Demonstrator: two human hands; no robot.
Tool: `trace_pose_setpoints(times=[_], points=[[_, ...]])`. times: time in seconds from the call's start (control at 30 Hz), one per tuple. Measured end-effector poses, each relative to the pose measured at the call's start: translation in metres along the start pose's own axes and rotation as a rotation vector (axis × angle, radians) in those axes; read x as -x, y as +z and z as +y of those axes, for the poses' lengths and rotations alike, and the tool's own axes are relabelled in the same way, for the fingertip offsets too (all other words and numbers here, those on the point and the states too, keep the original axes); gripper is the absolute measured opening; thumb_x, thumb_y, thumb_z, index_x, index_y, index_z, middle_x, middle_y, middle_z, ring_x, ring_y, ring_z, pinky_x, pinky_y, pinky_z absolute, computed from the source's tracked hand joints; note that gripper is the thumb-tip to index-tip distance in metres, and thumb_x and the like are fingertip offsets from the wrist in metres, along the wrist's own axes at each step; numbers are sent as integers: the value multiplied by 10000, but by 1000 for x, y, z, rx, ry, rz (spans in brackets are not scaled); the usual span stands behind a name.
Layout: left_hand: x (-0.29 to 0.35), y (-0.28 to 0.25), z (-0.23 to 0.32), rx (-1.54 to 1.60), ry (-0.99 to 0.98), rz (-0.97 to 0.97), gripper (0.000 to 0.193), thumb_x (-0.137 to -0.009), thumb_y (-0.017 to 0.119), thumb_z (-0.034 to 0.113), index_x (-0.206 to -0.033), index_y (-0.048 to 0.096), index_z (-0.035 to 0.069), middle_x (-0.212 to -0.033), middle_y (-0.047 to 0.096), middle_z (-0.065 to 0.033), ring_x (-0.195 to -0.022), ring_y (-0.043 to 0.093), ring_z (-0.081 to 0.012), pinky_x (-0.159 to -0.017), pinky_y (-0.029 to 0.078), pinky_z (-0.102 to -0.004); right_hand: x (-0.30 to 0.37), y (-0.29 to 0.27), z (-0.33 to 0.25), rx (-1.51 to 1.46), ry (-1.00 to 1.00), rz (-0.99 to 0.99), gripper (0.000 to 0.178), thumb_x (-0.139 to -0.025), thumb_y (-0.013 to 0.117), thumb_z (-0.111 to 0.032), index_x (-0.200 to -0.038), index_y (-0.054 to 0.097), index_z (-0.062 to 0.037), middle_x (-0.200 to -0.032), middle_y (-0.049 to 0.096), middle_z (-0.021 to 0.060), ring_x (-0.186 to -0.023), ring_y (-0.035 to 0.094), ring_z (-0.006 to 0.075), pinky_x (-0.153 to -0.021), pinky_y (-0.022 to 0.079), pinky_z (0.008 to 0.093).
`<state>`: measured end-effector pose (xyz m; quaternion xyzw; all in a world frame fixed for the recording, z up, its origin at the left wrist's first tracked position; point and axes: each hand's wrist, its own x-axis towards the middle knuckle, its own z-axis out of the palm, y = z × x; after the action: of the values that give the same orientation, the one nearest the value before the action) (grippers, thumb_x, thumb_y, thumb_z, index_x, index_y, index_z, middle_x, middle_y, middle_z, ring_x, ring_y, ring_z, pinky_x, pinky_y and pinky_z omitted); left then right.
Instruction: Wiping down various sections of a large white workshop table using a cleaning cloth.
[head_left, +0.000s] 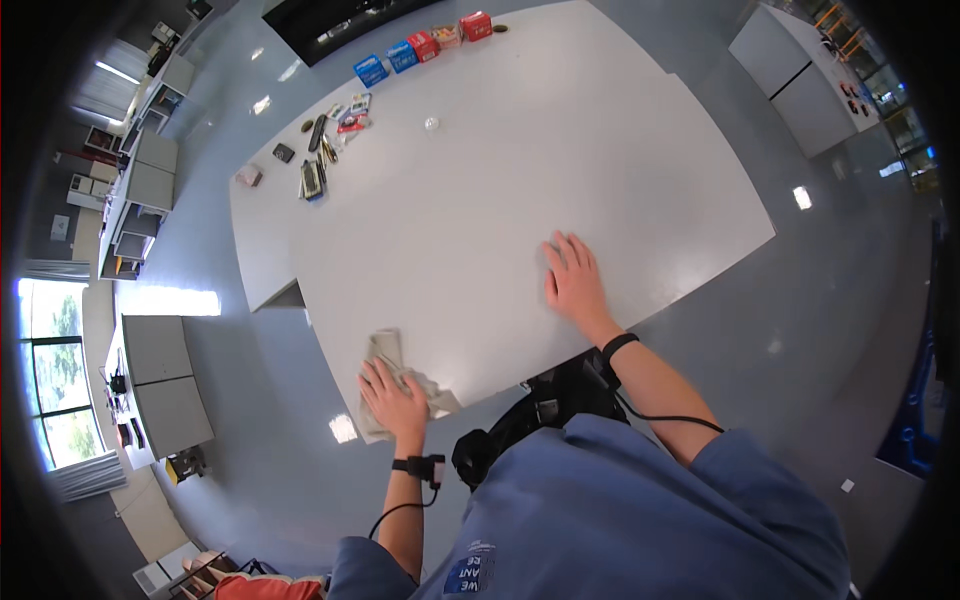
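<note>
My left hand [393, 398] lies flat with its fingers apart on a crumpled beige cloth [386, 346]. The cloth is spread at the near left corner of the white table [480, 230], reaching its edge. Farther right, my right hand [577, 282] rests palm down on the bare tabletop, fingers stretched out and nothing held. Both wrists wear black bands with cables.
Small boxes, blue [371, 70] and red [476, 27], line the table's far edge. Pens [327, 150], cards and a dark bundle [312, 180] lie at the far left. A small clear round object [432, 123] sits nearby. A black chair [520, 425] stands at the near edge.
</note>
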<state>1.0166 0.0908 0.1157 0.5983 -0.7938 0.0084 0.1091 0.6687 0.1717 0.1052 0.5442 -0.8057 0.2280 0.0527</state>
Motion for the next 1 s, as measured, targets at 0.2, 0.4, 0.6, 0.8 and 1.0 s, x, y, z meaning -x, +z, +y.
trace_pose_setpoints(times=[0.2, 0.4, 0.6, 0.8, 1.0], points=[[-11, 4, 43, 80, 307, -82, 672, -783, 556, 268, -1393, 427, 16, -1459, 374, -217, -1343, 315, -453, -1111, 248, -518, 5, -6, -2, 15, -1, -34, 451, -833, 540, -150, -1274, 514, -62, -1380, 438, 161, -1290, 386, 360, -1083, 317, 473], [-72, 21, 105, 131, 376, -42, 642, -793, 549, 278, -1376, 453, 27, -1448, 397, -203, -1335, 332, -441, -1105, 256, -515, 1, -7, -3, -16, 17, -34, 452, -835, 537, -141, -1280, 511, -67, -1385, 428, 158, -1305, 368, 357, -1085, 312, 473], [-145, 55, 178, 115, 299, 112, 565, -836, 509, 291, -1331, 498, 20, -1400, 452, -203, -1287, 389, -441, -1076, 287, -530, -2, -8, -5, -49, 34, -22, 455, -822, 546, -142, -1272, 516, -78, -1375, 439, 153, -1303, 371, 350, -1082, 311, 465], [-143, 71, 229, 128, 222, 178, 542, -860, 498, 301, -1320, 508, 15, -1392, 456, -211, -1283, 390, -448, -1067, 285, -559, -3, 4, -7, -67, -1, 9, 469, -797, 560, -148, -1260, 527, -84, -1364, 452, 149, -1288, 383, 350, -1076, 311, 467], [-86, 59, 218, 234, 380, 121, 505, -880, 492, 313, -1296, 541, 30, -1395, 468, -177, -1296, 386, -423, -1068, 294, -536, -4, 6, 2, -78, 5, 29, 456, -803, 562, -150, -1253, 541, -77, -1362, 461, 154, -1287, 389, 345, -1077, 313, 463]])
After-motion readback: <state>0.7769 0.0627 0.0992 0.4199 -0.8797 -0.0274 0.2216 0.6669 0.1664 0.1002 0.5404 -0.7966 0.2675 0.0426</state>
